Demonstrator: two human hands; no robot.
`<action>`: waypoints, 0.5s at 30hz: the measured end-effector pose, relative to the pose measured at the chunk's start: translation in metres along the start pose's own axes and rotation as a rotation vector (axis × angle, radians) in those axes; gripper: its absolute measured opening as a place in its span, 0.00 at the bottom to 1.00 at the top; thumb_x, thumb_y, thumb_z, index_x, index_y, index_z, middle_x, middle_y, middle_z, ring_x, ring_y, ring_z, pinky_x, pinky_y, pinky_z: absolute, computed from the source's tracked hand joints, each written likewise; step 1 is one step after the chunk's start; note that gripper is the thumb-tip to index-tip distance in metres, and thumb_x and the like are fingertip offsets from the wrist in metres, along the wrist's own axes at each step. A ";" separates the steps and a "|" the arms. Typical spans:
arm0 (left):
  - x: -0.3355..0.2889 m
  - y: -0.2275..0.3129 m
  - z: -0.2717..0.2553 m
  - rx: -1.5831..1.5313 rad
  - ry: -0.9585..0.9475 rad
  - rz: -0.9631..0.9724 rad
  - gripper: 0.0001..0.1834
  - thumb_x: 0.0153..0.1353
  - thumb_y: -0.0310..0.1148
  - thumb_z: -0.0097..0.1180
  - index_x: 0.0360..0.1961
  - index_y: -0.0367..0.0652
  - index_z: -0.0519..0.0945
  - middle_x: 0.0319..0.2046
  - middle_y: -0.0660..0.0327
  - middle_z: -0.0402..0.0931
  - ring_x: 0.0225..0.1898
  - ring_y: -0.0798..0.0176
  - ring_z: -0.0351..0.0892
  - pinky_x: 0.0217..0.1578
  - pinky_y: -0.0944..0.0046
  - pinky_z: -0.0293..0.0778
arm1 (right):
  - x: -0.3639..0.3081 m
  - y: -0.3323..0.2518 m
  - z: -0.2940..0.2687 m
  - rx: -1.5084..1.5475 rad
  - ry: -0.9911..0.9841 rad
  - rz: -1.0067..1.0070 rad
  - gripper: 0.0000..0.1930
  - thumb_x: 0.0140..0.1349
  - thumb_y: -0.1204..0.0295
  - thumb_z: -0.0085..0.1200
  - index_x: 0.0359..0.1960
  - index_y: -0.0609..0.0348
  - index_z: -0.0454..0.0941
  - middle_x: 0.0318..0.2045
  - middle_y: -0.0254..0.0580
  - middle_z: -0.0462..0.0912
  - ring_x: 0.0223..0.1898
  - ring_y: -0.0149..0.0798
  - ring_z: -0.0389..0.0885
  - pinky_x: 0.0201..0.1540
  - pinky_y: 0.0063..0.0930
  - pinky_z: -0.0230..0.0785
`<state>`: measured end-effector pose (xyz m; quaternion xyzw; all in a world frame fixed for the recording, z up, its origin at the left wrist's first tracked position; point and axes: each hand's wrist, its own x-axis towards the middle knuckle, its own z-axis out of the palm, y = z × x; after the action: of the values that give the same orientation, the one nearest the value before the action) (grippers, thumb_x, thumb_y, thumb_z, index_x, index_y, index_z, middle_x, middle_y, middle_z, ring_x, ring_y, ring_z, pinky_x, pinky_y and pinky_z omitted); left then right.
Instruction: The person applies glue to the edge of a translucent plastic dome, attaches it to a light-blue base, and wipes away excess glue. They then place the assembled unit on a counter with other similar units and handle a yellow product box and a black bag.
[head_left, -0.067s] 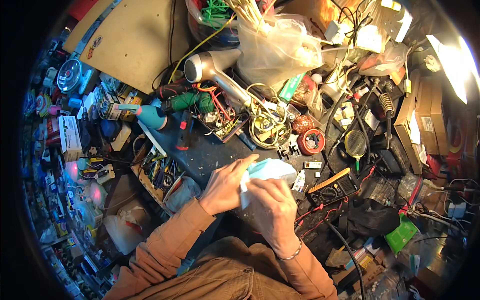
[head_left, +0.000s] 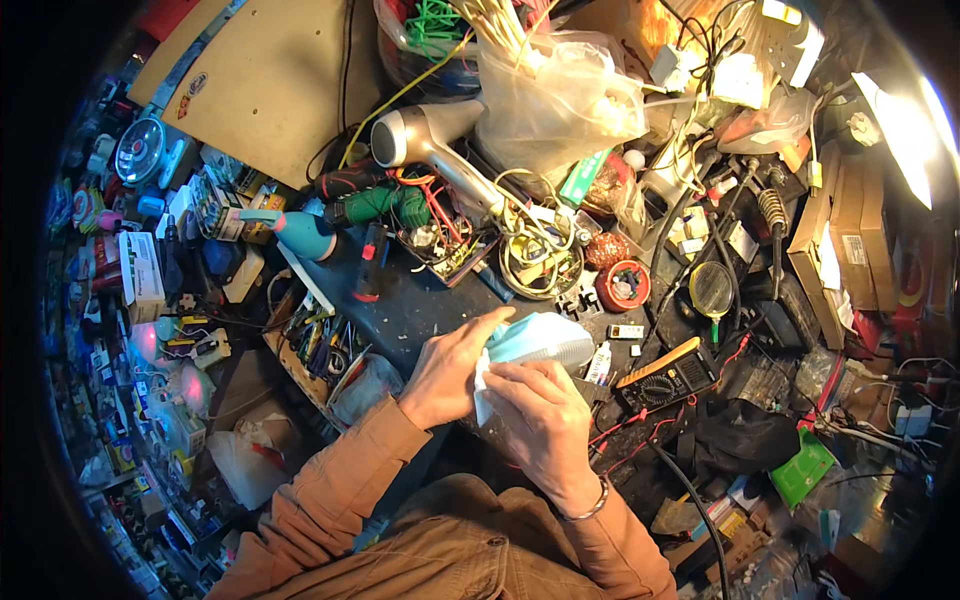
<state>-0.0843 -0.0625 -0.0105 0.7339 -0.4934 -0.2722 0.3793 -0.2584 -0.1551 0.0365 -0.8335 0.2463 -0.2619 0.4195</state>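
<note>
Now your left hand [head_left: 447,372] grips the pale-blue shell [head_left: 537,338], seemingly light, stiff and slick, best held by its sides, just beyond your right fingers [head_left: 530,388] pinching white tissue [head_left: 482,392].

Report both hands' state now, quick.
Left hand: closed on one end of the light-blue object.
Right hand: curled, fingertips at a white piece; cannot tell whether it is gripping.

The gadget [head_left: 525,338] is pale blue with a greyish end, the thin sheet [head_left: 482,397] white, the meter [head_left: 668,378] black and orange.
</note>
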 end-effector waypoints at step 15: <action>-0.054 -0.045 -0.023 -1.208 0.177 -0.947 0.46 0.69 0.56 0.73 0.76 0.35 0.74 0.67 0.50 0.83 0.63 0.53 0.88 0.57 0.50 0.89 | -0.114 0.046 0.004 1.074 0.461 1.068 0.13 0.82 0.70 0.65 0.57 0.68 0.88 0.50 0.39 0.91 0.48 0.30 0.86 0.56 0.27 0.77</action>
<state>-0.0627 0.0051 -0.0336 0.5512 0.1394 -0.5676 0.5954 -0.3490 -0.1055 -0.0297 -0.2109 0.5335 -0.2742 0.7718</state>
